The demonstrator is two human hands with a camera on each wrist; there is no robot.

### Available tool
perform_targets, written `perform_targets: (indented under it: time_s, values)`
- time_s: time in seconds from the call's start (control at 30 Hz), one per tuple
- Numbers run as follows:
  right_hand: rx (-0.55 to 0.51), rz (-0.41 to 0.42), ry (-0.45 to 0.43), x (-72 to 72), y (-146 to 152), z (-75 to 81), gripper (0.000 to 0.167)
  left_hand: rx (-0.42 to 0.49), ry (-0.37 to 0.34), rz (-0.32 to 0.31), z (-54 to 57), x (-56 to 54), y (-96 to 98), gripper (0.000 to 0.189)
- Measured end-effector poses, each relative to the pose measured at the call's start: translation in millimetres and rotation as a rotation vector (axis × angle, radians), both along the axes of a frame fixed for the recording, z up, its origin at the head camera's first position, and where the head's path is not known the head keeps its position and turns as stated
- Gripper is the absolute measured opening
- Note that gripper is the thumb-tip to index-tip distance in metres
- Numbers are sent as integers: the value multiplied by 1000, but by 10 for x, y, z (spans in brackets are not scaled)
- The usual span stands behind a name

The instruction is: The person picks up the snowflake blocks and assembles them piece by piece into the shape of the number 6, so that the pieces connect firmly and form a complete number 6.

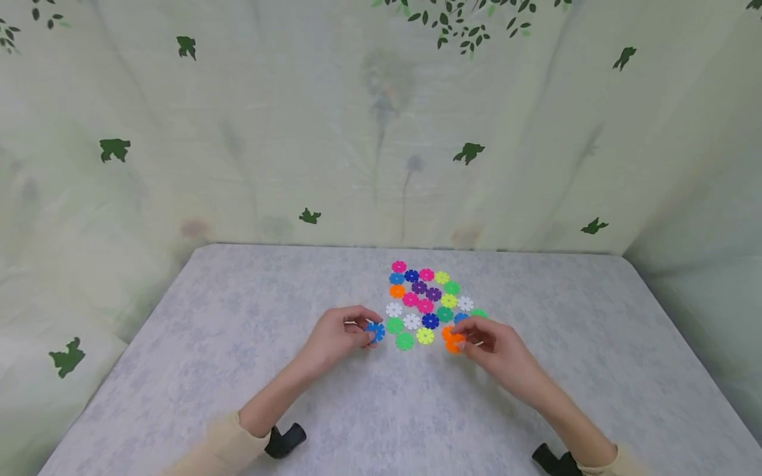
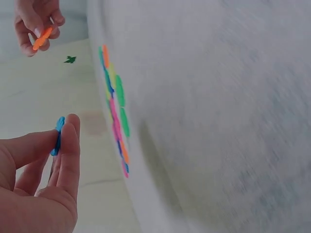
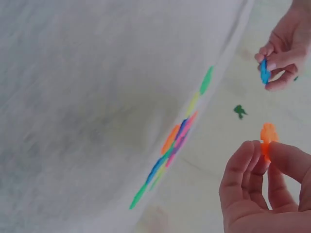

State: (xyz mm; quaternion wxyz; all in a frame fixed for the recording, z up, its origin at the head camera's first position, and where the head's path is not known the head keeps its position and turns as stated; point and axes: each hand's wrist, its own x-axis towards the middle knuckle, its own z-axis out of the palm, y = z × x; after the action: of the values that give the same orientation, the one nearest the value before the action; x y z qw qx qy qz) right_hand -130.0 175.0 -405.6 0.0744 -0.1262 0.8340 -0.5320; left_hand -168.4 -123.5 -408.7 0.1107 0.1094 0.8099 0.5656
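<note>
Pinching a blue disc and an orange disc respectively, the left hand and right hand hover above the counter near other discs, and should grip lightly, edges exposed.

Blue disc partly hidden in left grip, left sleeve cut off

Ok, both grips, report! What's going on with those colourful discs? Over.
Left grip pinching a blue disc. Right grip pinching an orange disc. More discs lying flat on the table. Nothing visibly in the way.
</note>
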Motion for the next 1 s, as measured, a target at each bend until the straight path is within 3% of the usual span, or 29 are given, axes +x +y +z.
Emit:
perform_targets:
  time_s: [0.23,0.43,0.73,1.0]
  values:
    - [-78,-101,-18,158,-130,139,20,75,-27,77,84,161,78,24]
    - [-134,-145,34,269,-207,202,25,155,-28,120,166,296,167,28]
    - [-218,-197,46,386,-328,236,21,216,-83,119,275,445,294,27]
    - [-245,-229,-10,406,-394,226,23,310,-122,119,359,560,356,29]
